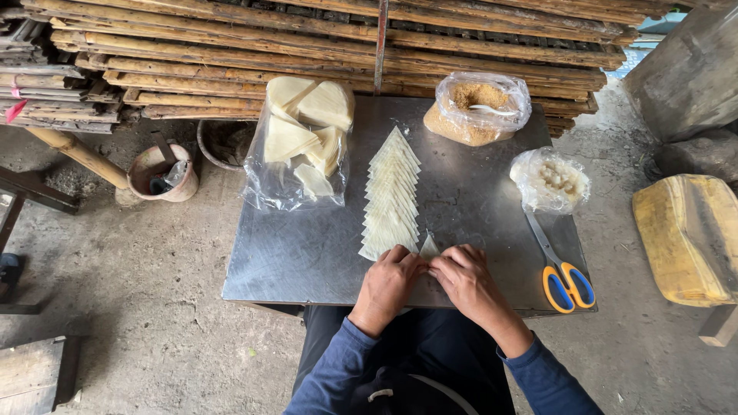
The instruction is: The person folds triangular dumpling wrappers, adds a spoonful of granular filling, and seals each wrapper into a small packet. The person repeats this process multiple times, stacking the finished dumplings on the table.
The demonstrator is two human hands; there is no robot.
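Observation:
My left hand (389, 280) and my right hand (465, 278) meet at the near edge of a metal table (292, 253). Both hands pinch a small pale triangular wrapper (429, 247) whose tip sticks up between the fingers. Just beyond the hands, a long overlapping row of pale triangular wrappers (392, 192) runs away from me down the table's middle. What lies under my fingers is hidden.
A clear bag of larger pale wedges (301, 142) lies at the left. A bag of brown crumbs with a white spoon (477, 107) and a small bag of white pieces (550, 180) sit on the right. Orange-and-blue scissors (561, 277) lie near the right edge. Stacked bamboo frames (307, 46) stand behind; a yellow container (688, 234) sits on the floor.

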